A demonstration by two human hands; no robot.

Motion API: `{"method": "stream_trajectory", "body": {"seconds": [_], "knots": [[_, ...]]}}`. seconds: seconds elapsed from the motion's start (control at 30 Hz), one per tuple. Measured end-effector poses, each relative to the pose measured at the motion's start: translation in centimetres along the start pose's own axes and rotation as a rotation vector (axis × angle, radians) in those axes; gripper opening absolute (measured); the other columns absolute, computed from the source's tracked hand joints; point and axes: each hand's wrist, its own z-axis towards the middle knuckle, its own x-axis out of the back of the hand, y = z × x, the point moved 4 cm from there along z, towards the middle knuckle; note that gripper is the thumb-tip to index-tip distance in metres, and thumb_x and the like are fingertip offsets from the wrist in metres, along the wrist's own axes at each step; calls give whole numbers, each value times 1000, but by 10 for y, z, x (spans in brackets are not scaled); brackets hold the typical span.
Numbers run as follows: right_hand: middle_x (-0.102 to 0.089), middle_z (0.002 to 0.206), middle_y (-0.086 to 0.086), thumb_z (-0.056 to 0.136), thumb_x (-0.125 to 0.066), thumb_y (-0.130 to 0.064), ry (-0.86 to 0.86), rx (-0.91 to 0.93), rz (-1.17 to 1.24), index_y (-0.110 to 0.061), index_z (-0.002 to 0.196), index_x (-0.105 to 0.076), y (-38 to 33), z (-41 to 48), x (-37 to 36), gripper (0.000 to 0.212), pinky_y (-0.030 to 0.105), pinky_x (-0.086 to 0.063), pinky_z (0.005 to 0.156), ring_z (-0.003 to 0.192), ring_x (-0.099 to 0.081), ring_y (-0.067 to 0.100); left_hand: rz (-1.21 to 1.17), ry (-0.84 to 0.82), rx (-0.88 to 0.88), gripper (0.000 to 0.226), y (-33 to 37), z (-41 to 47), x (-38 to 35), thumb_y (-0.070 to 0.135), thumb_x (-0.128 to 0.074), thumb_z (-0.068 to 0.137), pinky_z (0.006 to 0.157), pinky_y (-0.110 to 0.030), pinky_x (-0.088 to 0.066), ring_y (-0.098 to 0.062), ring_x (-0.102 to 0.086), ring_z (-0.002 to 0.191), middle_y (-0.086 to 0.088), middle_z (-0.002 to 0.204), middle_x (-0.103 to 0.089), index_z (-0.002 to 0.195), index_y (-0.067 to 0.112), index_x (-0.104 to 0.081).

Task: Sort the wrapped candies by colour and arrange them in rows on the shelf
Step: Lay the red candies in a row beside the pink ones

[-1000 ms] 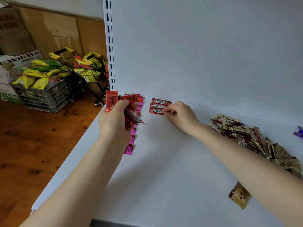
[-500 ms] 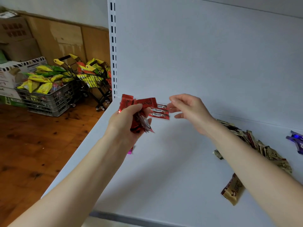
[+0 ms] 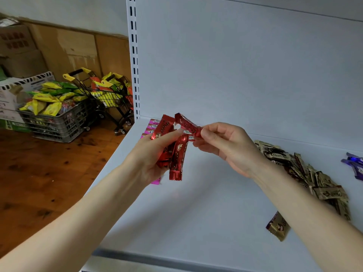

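Red sorting: left hand (image 3: 149,154) clutches red candy bunch (image 3: 176,158), right hand (image 3: 225,146) pinches single candy (image 3: 188,124) from it; next, lay flat in row on shelf (image 3: 196,213)

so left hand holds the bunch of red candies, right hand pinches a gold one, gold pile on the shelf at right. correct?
Not quite. In the head view the right hand pinches a red candy, not gold. The rest holds: left hand grips the red bunch, gold pile lies on the shelf at right.
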Motion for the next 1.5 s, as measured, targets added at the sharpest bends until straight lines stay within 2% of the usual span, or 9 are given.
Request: {"method": "stream_trajectory", "body": {"seconds": [0.2, 0.4, 0.7, 0.87, 1.0, 1.13, 1.27, 1.37, 1.5], "knots": [[-69, 87, 7, 79, -65, 3, 133, 23, -184, -12, 76, -64, 9, 2, 17, 16, 22, -52, 80, 77, -65, 11, -46, 49, 3, 8, -12, 4, 4, 13, -66, 82, 41, -14, -45, -7, -57, 41, 1, 50, -61, 76, 11, -61], [-60, 96, -8, 75, -66, 11, 57, 174, -519, -22, 73, -66, 10, -7, 26, 33, 11, -48, 75, 79, -63, -1, -17, 39, -3, 15, -16, 8, 5, 17, -69, 76, 43, -16, -47, -6, -61, 46, -3, 70, -68, 89, 10, -64], [-68, 86, 1, 77, -65, 3, 36, -52, -81, -12, 94, -61, 16, -11, 20, 24, 19, -52, 69, 77, -67, 10, 29, 69, -27, 17, -20, 10, 7, 7, -69, 77, 43, -18, -48, -6, -62, 48, 2, 59, -67, 92, 14, -63], [-67, 69, -2, 84, -58, 4, 54, -140, -64, -12, 87, -63, 24, -9, 23, 17, 19, -51, 58, 61, -63, 8, 51, 40, -40, 15, -22, 9, 5, 6, -68, 77, 48, -19, -50, -7, -63, 50, 2, 62, -69, 89, 15, -64], [-59, 75, -3, 91, -52, -4, -5, -185, -466, -24, 90, -65, 25, -5, 37, 24, 15, -44, 55, 62, -53, 4, -9, 104, -81, 8, -19, 9, 12, 11, -67, 81, 47, -17, -48, -7, -60, 45, 2, 56, -64, 86, 12, -61], [-62, 83, -2, 91, -54, -9, -46, -286, -668, -17, 111, -59, 43, -7, 39, 22, 12, -45, 60, 67, -59, 1, -22, 140, -90, 26, -18, 12, 19, 16, -69, 80, 70, -33, -42, -14, -61, 58, -3, 70, -65, 104, 9, -61], [-63, 73, -2, 82, -65, -32, 197, -151, -978, -16, 81, -63, 26, -11, 47, 17, 19, -43, 62, 73, -59, 17, -26, 151, -87, 18, -18, 12, 18, 16, -68, 82, 62, -27, -46, -9, -63, 50, 2, 60, -66, 98, 12, -61], [-63, 78, -4, 74, -65, -54, 72, -238, -1142, -20, 82, -63, 27, -19, 32, 35, 28, -43, 64, 77, -58, 16, -40, 150, -81, 11, -19, 11, 17, 14, -67, 83, 54, -21, -50, -8, -63, 49, 3, 57, -66, 91, 12, -61], [-57, 96, -8, 82, -65, -35, -75, -178, -1139, -21, 111, -60, 36, -19, 21, 33, 25, -40, 70, 86, -53, 11, -18, 173, -76, 11, -19, 11, 19, 17, -69, 82, 64, -28, -45, -9, -63, 49, 3, 55, -66, 88, 14, -60]]}}
